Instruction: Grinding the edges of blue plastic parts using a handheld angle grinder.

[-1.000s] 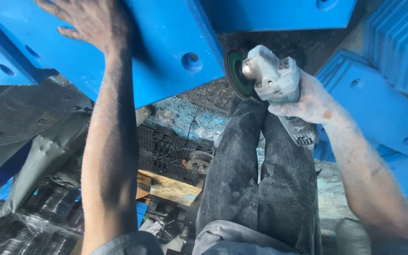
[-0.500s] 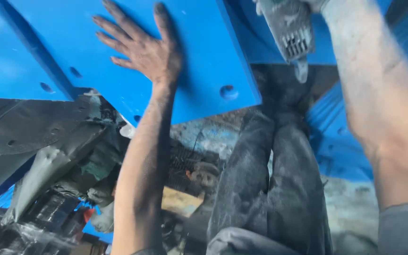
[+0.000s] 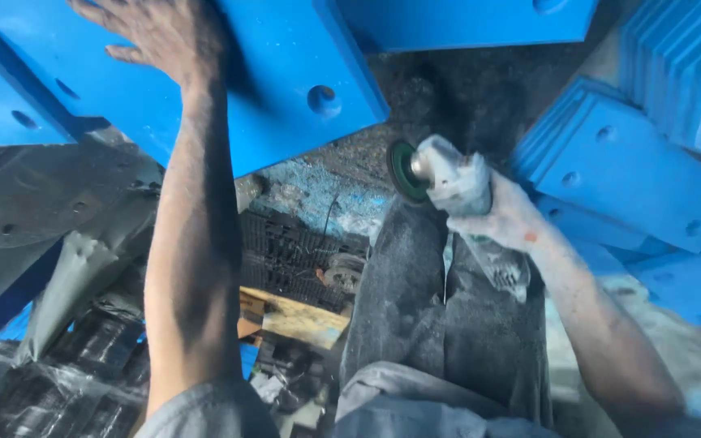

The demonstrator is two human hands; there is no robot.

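Note:
My left hand (image 3: pixel 160 32) lies flat, fingers spread, on a large blue painted plate (image 3: pixel 285 57) with round holes, at the top left. My right hand (image 3: pixel 509 219) grips a dusty grey angle grinder (image 3: pixel 456 182) whose dark green disc (image 3: pixel 403 170) points left, just below the plate's lower corner and apart from it. The grinder hangs above my grey trousers (image 3: pixel 440 316).
Stacks of blue plates (image 3: pixel 634 170) with holes fill the right side. A grey metal beam (image 3: pixel 34 203) runs at left. Below lie a black grate (image 3: pixel 294 251), a wooden board (image 3: pixel 302 320) and black plastic wrapping (image 3: pixel 34 389).
The grinder came down from the top of the view to beside the plate's corner. My left hand stays on the blue plate while the view has shifted down again.

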